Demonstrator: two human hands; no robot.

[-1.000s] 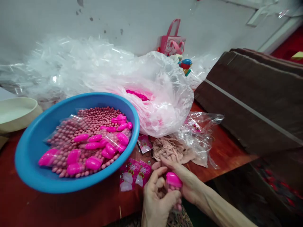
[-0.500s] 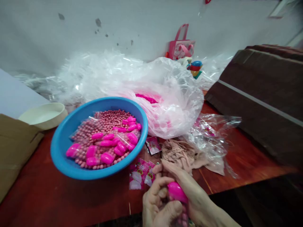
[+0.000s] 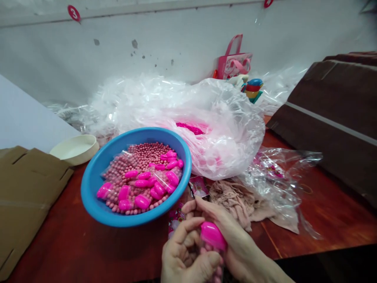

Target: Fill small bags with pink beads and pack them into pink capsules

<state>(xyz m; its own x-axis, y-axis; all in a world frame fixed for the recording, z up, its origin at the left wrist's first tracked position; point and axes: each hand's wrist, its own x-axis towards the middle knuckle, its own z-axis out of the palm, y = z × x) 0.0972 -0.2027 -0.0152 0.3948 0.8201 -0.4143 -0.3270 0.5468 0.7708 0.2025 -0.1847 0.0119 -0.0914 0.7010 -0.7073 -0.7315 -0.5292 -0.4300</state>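
Both my hands meet at the bottom centre, closed around a small clear packet of pink beads with a bright pink cap [image 3: 212, 234] on top. My left hand [image 3: 185, 257] wraps the packet from the left, fingers curled. My right hand [image 3: 235, 243] cups it from the right, thumb and fingers around the cap. Just up and left stands a blue bowl [image 3: 94, 192] holding loose pink beads and several filled packets with pink caps [image 3: 147, 182].
Printed pink sachets [image 3: 199, 186] lie by the bowl. A beige cloth [image 3: 235, 198] and crumpled clear plastic bags [image 3: 224, 129] sit behind my hands. A cream dish [image 3: 75, 148] and brown cardboard [image 3: 26, 188] are at left, a dark brown box [image 3: 332, 114] at right, a pink gift bag [image 3: 234, 63] by the wall.
The view has swung up and to the left, so the bowl now sits nearer centre and cardboard shows at left. My hands stay closed on the packet, lower in the picture.
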